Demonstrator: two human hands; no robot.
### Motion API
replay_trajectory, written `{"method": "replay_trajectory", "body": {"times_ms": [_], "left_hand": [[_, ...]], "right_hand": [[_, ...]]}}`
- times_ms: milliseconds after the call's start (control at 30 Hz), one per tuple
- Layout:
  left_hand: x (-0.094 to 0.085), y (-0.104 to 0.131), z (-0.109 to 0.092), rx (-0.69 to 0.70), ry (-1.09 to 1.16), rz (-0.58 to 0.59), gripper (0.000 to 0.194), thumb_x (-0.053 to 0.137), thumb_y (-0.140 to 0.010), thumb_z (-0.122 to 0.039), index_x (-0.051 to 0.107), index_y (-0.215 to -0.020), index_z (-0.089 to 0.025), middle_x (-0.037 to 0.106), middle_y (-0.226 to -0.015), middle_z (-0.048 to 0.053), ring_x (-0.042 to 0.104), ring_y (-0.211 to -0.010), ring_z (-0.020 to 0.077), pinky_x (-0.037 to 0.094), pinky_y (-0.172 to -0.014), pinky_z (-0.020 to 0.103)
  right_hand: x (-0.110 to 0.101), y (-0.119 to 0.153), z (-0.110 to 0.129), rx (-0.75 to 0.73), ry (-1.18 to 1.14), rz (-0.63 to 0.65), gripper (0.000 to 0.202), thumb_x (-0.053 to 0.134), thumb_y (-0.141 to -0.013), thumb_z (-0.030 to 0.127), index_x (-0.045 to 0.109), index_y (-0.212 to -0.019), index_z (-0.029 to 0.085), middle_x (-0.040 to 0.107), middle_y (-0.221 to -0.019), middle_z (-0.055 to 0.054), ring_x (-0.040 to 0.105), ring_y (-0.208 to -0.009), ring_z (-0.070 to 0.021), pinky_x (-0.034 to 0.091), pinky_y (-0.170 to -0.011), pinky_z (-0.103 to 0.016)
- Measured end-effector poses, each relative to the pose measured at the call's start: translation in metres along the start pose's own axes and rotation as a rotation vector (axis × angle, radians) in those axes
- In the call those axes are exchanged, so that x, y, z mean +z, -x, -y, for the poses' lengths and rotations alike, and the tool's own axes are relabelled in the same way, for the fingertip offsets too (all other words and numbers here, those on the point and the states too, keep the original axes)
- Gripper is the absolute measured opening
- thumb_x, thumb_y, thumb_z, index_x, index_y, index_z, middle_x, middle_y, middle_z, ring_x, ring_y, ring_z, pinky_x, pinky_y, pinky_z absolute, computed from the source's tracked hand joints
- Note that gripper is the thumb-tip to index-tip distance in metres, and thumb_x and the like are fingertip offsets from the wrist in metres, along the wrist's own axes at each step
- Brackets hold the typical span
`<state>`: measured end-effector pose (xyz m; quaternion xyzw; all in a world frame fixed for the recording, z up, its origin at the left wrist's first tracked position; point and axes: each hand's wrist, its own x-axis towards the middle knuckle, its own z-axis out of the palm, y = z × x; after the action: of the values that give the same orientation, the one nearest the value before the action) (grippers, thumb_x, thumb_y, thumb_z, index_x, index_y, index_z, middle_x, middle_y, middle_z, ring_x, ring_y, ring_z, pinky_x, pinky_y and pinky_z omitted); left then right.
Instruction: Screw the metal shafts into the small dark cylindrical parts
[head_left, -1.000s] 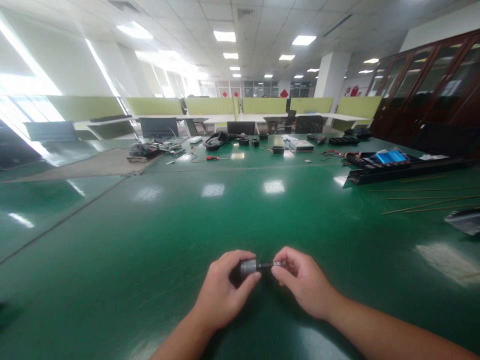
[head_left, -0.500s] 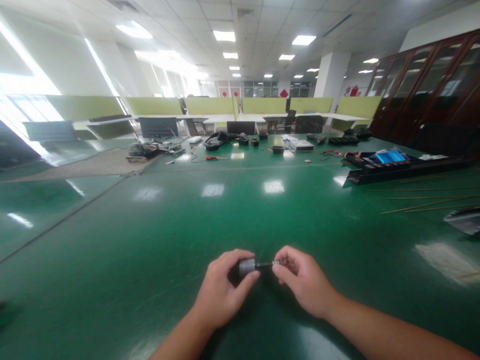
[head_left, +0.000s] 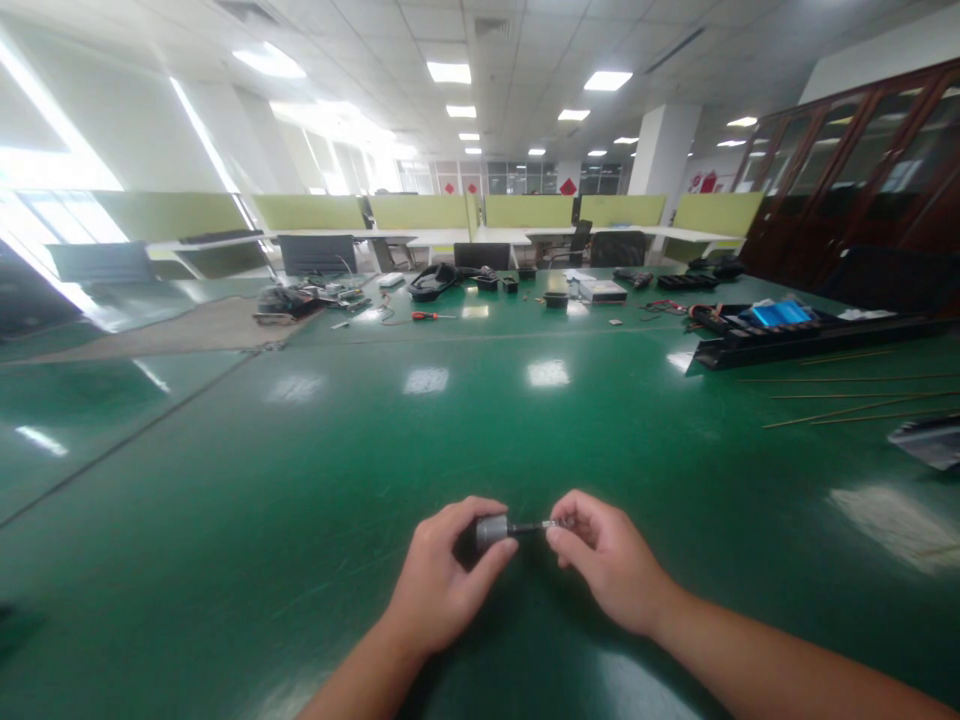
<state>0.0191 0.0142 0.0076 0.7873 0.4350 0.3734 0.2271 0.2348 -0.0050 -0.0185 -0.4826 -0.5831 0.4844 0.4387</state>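
A short grey and black cylinder is gripped between the thumb and fingers of my left hand, low in the middle of the view. From its right end a thin dark rod reaches across to my right hand. The right thumb and fingertips pinch the rod's far end, where a small shiny metal part shows. Both hands are just above the green tabletop. My right fingers partly hide the metal part.
A red screwdriver, small black boxes and a white device lie along the table's far side. At right are a black tray with a blue item and thin rods. A cloth lies at left.
My left hand and the cylinder have shifted very slightly left. Both hands keep the same grips.
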Motion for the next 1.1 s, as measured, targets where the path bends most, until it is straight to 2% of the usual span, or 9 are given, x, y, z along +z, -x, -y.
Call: {"method": "replay_trajectory", "body": {"times_ms": [167, 333, 433, 567, 700, 833, 933, 1000, 1100], "left_hand": [[-0.003, -0.003, 0.001, -0.094, 0.115, -0.021, 0.022, 0.069, -0.084, -0.039, 0.071, -0.096, -0.020, 0.072, -0.088, 0.004, 0.066, -0.078, 0.0209, 0.049, -0.073, 0.030], [-0.003, -0.005, 0.013, -0.226, 0.302, -0.110, 0.029, 0.071, -0.082, -0.042, 0.070, -0.096, -0.017, 0.069, -0.082, 0.003, 0.062, -0.071, 0.0177, 0.046, -0.066, 0.026], [-0.004, -0.006, 0.014, -0.264, 0.382, -0.252, 0.036, 0.074, -0.079, -0.043, 0.071, -0.102, -0.016, 0.069, -0.083, 0.003, 0.062, -0.072, 0.0164, 0.047, -0.067, 0.025], [-0.006, -0.008, 0.012, -0.366, 0.393, -0.527, 0.058, 0.076, -0.077, -0.048, 0.066, -0.126, -0.017, 0.072, -0.098, 0.005, 0.065, -0.083, 0.0174, 0.050, -0.078, 0.027], [-0.007, -0.011, 0.015, -0.503, 0.410, -0.673, 0.061, 0.083, -0.070, -0.047, 0.070, -0.120, -0.015, 0.074, -0.093, 0.005, 0.066, -0.087, 0.0188, 0.050, -0.081, 0.028], [-0.009, -0.013, 0.021, -0.491, 0.571, -0.678, 0.053, 0.082, -0.071, -0.044, 0.069, -0.112, -0.014, 0.073, -0.096, 0.005, 0.062, -0.077, 0.0134, 0.049, -0.067, 0.021], [-0.013, -0.013, 0.021, -0.482, 0.684, -0.653, 0.045, 0.076, -0.075, -0.051, 0.067, -0.099, -0.014, 0.069, -0.085, 0.003, 0.053, -0.064, 0.0101, 0.043, -0.053, 0.017], [-0.020, -0.014, 0.017, -0.502, 0.714, -0.689, 0.045, 0.075, -0.074, -0.054, 0.065, -0.095, -0.015, 0.063, -0.077, 0.000, 0.050, -0.060, 0.0098, 0.041, -0.049, 0.016], [-0.037, -0.011, 0.006, -0.529, 0.721, -0.736, 0.049, 0.081, -0.065, -0.048, 0.065, -0.100, -0.018, 0.063, -0.081, -0.001, 0.052, -0.062, 0.0095, 0.044, -0.050, 0.015]], "right_hand": [[-0.001, 0.000, 0.000, -0.008, -0.062, -0.021, 0.022, 0.062, -0.091, 0.039, 0.058, -0.084, 0.018, 0.058, -0.069, 0.001, 0.055, -0.063, -0.0150, 0.043, -0.063, -0.026], [-0.004, -0.003, -0.004, -0.079, -0.155, -0.102, 0.047, 0.047, -0.098, 0.054, 0.055, -0.069, 0.018, 0.056, -0.062, -0.001, 0.054, -0.057, -0.0147, 0.043, -0.061, -0.027], [-0.004, -0.006, -0.007, -0.066, -0.212, -0.097, 0.055, 0.042, -0.098, 0.059, 0.051, -0.060, 0.020, 0.051, -0.051, 0.001, 0.051, -0.051, -0.0146, 0.043, -0.058, -0.028], [-0.002, -0.006, -0.008, -0.055, -0.208, -0.052, 0.058, 0.041, -0.097, 0.062, 0.048, -0.057, 0.021, 0.048, -0.046, 0.002, 0.048, -0.047, -0.0140, 0.042, -0.056, -0.027], [-0.001, -0.008, -0.006, -0.072, -0.147, -0.030, 0.059, 0.041, -0.097, 0.063, 0.049, -0.057, 0.020, 0.049, -0.048, 0.002, 0.049, -0.049, -0.0136, 0.043, -0.060, -0.027], [-0.001, -0.009, -0.004, -0.093, -0.121, -0.015, 0.061, 0.039, -0.097, 0.064, 0.050, -0.056, 0.020, 0.049, -0.048, 0.001, 0.049, -0.050, -0.0134, 0.044, -0.062, -0.027], [0.001, -0.009, -0.004, -0.098, -0.115, 0.000, 0.061, 0.038, -0.097, 0.066, 0.049, -0.057, 0.020, 0.049, -0.049, 0.002, 0.048, -0.049, -0.0129, 0.044, -0.060, -0.026], [0.001, -0.009, -0.004, -0.096, -0.117, 0.011, 0.061, 0.038, -0.096, 0.067, 0.049, -0.060, 0.020, 0.049, -0.050, 0.002, 0.049, -0.048, -0.0127, 0.043, -0.057, -0.026], [0.002, -0.008, -0.004, -0.086, -0.097, 0.025, 0.059, 0.038, -0.096, 0.068, 0.050, -0.064, 0.020, 0.051, -0.054, 0.003, 0.050, -0.049, -0.0122, 0.042, -0.054, -0.024]]}}
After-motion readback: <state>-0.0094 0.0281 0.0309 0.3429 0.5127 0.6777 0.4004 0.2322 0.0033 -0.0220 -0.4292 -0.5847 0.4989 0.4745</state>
